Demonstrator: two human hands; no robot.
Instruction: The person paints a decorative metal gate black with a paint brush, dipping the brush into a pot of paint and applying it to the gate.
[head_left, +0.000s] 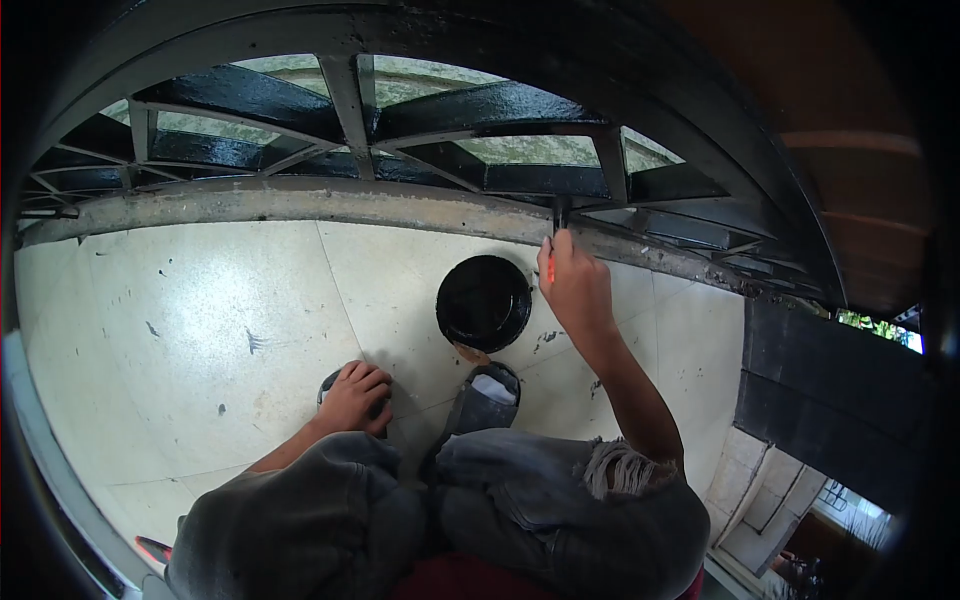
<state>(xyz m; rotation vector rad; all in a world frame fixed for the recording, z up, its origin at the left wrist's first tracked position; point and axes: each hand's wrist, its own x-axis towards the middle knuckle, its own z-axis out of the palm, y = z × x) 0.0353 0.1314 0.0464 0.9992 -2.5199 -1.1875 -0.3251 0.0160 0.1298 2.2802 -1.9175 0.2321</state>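
My right hand (574,282) is closed round the orange-red handle of a paintbrush (561,212), whose dark end points up at the lower part of a black metal frame (480,105). Parts of that frame shine as if wet. Left of this hand, a round black container (484,304) with dark, glossy contents stands on the tiled floor. My left hand (356,396) rests low by my left foot, its fingers curled; whether anything is under them is hidden.
A worn concrete ledge (300,203) runs under the frame. My right shoe (486,396) is just below the container. Dark smears mark the pale tiles (210,330). Dark panels (835,400) stand at the right.
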